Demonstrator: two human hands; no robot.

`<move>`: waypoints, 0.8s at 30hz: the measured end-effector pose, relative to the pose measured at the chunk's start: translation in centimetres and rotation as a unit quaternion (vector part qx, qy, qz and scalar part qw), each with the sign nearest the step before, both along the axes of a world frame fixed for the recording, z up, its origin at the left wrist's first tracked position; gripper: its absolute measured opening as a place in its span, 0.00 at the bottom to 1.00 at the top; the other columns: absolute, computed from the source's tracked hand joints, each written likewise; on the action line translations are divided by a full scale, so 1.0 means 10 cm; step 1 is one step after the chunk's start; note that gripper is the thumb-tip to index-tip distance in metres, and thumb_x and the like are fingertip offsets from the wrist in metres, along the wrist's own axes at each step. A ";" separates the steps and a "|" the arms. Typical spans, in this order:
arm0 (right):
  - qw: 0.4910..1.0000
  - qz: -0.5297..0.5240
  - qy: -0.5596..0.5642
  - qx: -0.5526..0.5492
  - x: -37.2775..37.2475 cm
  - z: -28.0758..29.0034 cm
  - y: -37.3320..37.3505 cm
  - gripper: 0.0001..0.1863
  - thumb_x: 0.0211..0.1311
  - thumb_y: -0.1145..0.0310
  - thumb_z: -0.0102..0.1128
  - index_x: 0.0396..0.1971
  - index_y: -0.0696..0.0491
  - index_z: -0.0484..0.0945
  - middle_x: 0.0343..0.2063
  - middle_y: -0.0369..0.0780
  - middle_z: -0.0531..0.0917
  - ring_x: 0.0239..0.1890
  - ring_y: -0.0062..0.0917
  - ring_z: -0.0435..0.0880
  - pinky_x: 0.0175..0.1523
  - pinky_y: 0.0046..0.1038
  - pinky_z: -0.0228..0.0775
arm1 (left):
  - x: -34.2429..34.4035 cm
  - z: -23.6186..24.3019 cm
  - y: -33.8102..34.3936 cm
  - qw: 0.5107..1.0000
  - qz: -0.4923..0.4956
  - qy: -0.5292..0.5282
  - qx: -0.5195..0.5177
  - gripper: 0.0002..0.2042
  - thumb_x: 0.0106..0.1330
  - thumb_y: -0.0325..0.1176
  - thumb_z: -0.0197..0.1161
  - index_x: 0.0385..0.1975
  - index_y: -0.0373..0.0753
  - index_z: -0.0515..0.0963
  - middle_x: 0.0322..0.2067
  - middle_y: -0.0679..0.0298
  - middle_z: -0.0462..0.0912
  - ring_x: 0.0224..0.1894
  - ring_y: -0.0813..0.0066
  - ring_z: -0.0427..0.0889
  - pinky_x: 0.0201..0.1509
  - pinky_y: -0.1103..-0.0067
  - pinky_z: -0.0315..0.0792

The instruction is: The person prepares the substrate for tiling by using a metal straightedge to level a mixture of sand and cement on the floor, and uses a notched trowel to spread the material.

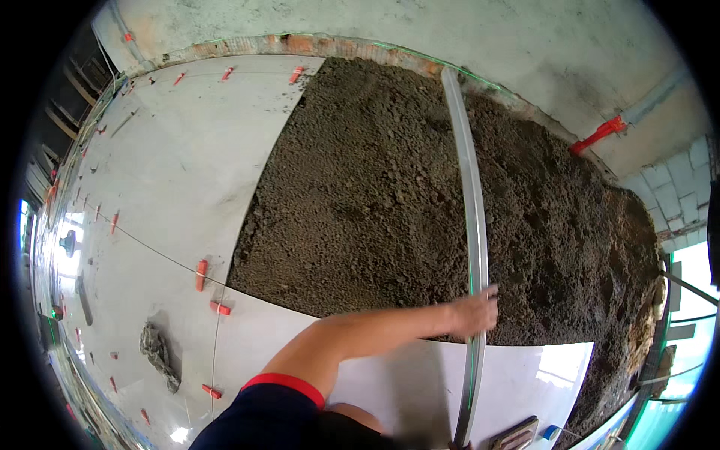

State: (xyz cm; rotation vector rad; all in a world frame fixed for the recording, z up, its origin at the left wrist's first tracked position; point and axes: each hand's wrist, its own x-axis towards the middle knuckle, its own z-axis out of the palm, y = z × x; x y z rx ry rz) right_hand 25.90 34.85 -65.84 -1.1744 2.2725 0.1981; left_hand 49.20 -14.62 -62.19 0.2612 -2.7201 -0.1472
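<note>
A long silver metal straightedge [466, 172] lies across dark, crumbly mortar [360, 180], its far end by the wall. My left hand [474, 313] is closed around the bar over the near edge of the mortar, slightly blurred. At the bottom rim, just a sliver of my right hand [460, 446] shows at the bar's near end, with fingers against it; the rest is cut off. Under my left arm, a pale glossy floor tile [405, 382] borders the mortar, and the bar passes over it. A hand float [514, 435] rests on this tile beside the bar.
Laid tiles [187, 157] cover the left, with red levelling wedges [201, 274] along the joints. A crumpled grey bag [156, 352] lies there. Behind the mortar stands a plastered wall [525, 37], with a red pipe [598, 135] at its foot. A blue round object [551, 433] sits near the float.
</note>
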 end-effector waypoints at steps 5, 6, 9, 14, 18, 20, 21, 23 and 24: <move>0.990 -0.087 -0.085 -0.073 -0.26 0.06 -0.11 0.27 0.62 0.49 0.64 0.49 0.57 0.78 0.31 0.54 0.84 0.34 0.50 0.83 0.37 0.45 0.75 | 0.45 -0.12 -0.80 0.985 0.115 -0.066 0.112 0.30 0.42 0.60 0.75 0.35 0.38 0.80 0.39 0.65 0.78 0.52 0.66 0.75 0.79 0.55 0.42; 0.998 -0.041 -0.035 -0.015 -0.20 0.19 -0.17 0.25 0.62 0.51 0.65 0.48 0.56 0.79 0.31 0.54 0.84 0.33 0.50 0.83 0.37 0.44 0.75 | 0.48 -0.12 -0.67 0.984 0.117 -0.066 0.116 0.32 0.43 0.60 0.74 0.37 0.37 0.80 0.39 0.65 0.77 0.54 0.66 0.73 0.79 0.58 0.43; 0.997 0.034 0.022 0.059 -0.08 0.37 -0.23 0.23 0.61 0.52 0.66 0.47 0.56 0.80 0.30 0.54 0.84 0.32 0.49 0.82 0.37 0.44 0.74 | 0.53 -0.13 -0.22 0.982 0.093 -0.062 0.155 0.32 0.41 0.60 0.75 0.36 0.37 0.79 0.38 0.65 0.74 0.51 0.65 0.72 0.77 0.62 0.48; 0.997 0.055 0.004 0.046 -0.03 0.27 -0.21 0.23 0.61 0.53 0.66 0.47 0.56 0.80 0.30 0.53 0.84 0.32 0.49 0.82 0.36 0.44 0.74 | 0.77 -0.22 0.45 0.975 0.109 -0.012 0.193 0.30 0.41 0.54 0.75 0.36 0.38 0.76 0.39 0.63 0.73 0.51 0.63 0.71 0.75 0.62 0.51; 0.997 0.070 0.001 0.040 -0.01 0.23 -0.24 0.23 0.61 0.53 0.66 0.47 0.56 0.80 0.30 0.53 0.84 0.32 0.49 0.82 0.36 0.44 0.74 | 1.00 -0.23 0.89 0.964 0.128 -0.031 0.232 0.29 0.42 0.53 0.75 0.36 0.39 0.75 0.38 0.63 0.72 0.52 0.63 0.71 0.74 0.61 0.52; 0.996 0.079 0.002 0.037 -0.03 0.21 -0.28 0.23 0.61 0.53 0.66 0.47 0.56 0.80 0.30 0.53 0.84 0.32 0.49 0.82 0.36 0.44 0.74 | 1.10 -0.22 1.05 0.961 0.143 -0.039 0.235 0.28 0.45 0.52 0.73 0.39 0.39 0.74 0.39 0.63 0.71 0.52 0.63 0.71 0.74 0.61 0.52; 0.996 0.085 0.002 0.036 -0.05 0.20 -0.30 0.22 0.61 0.53 0.66 0.47 0.56 0.80 0.30 0.53 0.84 0.32 0.49 0.82 0.36 0.44 0.74 | 1.13 -0.23 1.15 0.962 0.160 -0.031 0.219 0.28 0.46 0.52 0.73 0.40 0.39 0.73 0.39 0.63 0.71 0.52 0.63 0.71 0.74 0.61 0.52; 0.995 0.096 0.001 0.033 -0.06 0.18 -0.33 0.22 0.61 0.54 0.66 0.47 0.56 0.80 0.30 0.53 0.84 0.31 0.49 0.82 0.36 0.44 0.74 | 1.19 -0.26 1.28 0.961 0.171 -0.035 0.217 0.27 0.50 0.51 0.70 0.43 0.39 0.71 0.40 0.63 0.70 0.52 0.64 0.71 0.74 0.60 0.52; 0.994 0.104 0.001 0.031 -0.09 0.17 -0.37 0.22 0.61 0.54 0.66 0.47 0.56 0.80 0.30 0.53 0.84 0.31 0.49 0.82 0.36 0.44 0.74 | 1.21 -0.25 1.34 0.960 0.177 -0.038 0.212 0.27 0.51 0.51 0.70 0.43 0.39 0.71 0.40 0.63 0.70 0.52 0.64 0.71 0.74 0.60 0.52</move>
